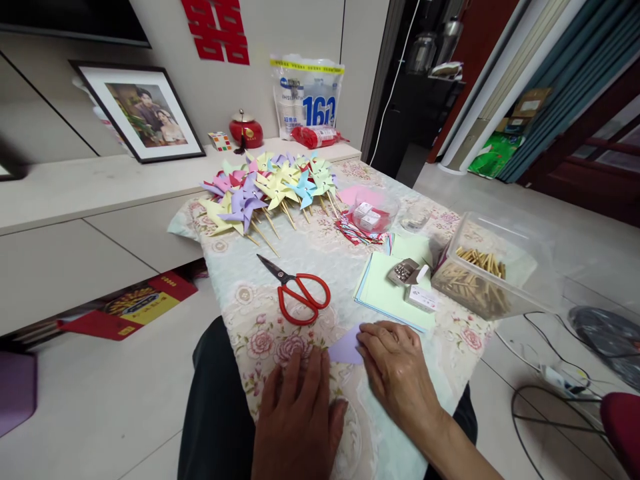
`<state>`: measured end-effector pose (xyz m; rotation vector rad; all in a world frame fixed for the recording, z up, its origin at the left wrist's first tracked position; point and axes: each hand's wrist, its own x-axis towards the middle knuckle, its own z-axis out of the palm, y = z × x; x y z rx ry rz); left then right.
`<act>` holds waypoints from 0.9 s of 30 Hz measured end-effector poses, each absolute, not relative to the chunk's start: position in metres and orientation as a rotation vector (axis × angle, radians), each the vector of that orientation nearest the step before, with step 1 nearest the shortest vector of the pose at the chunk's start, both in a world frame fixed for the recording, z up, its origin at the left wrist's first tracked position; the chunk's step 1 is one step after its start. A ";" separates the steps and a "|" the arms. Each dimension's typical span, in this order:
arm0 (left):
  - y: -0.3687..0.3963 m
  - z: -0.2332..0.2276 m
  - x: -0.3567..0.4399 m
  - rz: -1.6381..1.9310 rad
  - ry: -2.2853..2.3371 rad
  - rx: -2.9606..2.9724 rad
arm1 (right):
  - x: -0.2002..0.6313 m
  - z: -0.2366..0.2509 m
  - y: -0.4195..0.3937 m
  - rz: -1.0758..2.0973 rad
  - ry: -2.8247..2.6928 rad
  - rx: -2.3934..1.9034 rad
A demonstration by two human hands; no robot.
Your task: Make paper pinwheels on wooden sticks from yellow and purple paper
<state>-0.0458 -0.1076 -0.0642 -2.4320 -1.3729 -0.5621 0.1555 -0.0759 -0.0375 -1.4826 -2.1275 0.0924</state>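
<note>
A folded piece of purple paper (pixel 347 348) lies on the flowered tablecloth between my hands. My right hand (pixel 400 367) bends over its right end, fingers together and fingertips pressed on the paper, hiding part of it. On the other side, my left hand (pixel 303 407) rests flat with fingers stretched out, its fingertips close to the paper's left tip. Just beyond are scissors (pixel 298 293) with red handles, their blades pointing away to the left. To the right, a stack of pale green and blue paper sheets (pixel 385 290) carries an opened small box of metal pins (pixel 404 272).
Many paper pinwheels (pixel 275 183) on sticks lie at the table's far end. A clear plastic bin (pixel 475 273) with short wooden sticks stands at the right edge. Near it are a round clear container (pixel 373 212) and striped strips. Cables (pixel 540 360) run across the floor at right.
</note>
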 end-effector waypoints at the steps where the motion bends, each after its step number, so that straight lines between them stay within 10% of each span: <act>1: -0.108 -0.065 -0.047 -0.554 -1.376 -2.426 | 0.156 -0.038 -0.076 0.093 -2.130 -1.488; 27: -0.093 -0.058 -0.040 -0.883 -1.588 -2.427 | 0.174 0.007 -0.054 0.610 -2.526 -1.370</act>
